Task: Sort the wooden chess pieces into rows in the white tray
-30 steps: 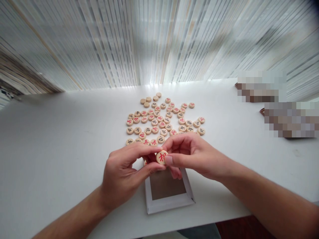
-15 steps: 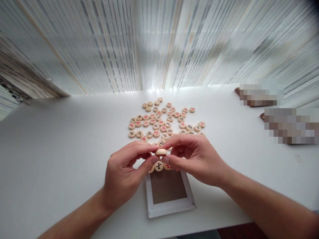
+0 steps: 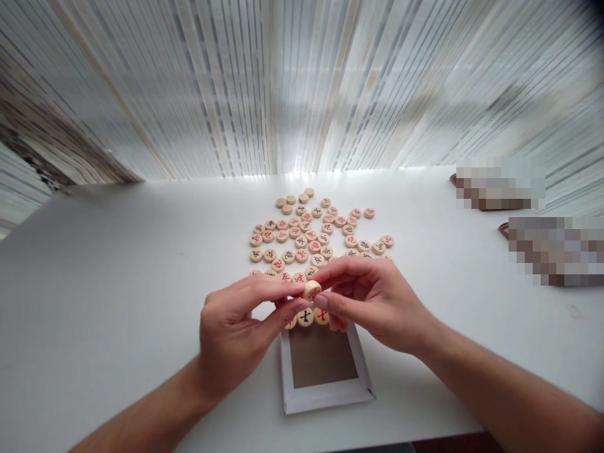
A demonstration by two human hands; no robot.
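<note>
Over white-rimmed box [image 3: 326, 396], round wooden piece [image 3: 311, 290] between left hand [image 3: 240, 318] and right hand [image 3: 382, 302], fingertips of both pinching it

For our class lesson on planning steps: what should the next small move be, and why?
Perhaps lower the held piece into the box: the left hand and right hand pinch it near the far end, where a row of pieces shows, and the brown floor nearer lies bare.

1 red-marked wooden disc [image 3: 311, 290], tilted

Bare left hand [image 3: 236, 324], bare right hand [image 3: 380, 302], slender fingers [image 3: 268, 290], bare forearms [image 3: 160, 402]
</note>
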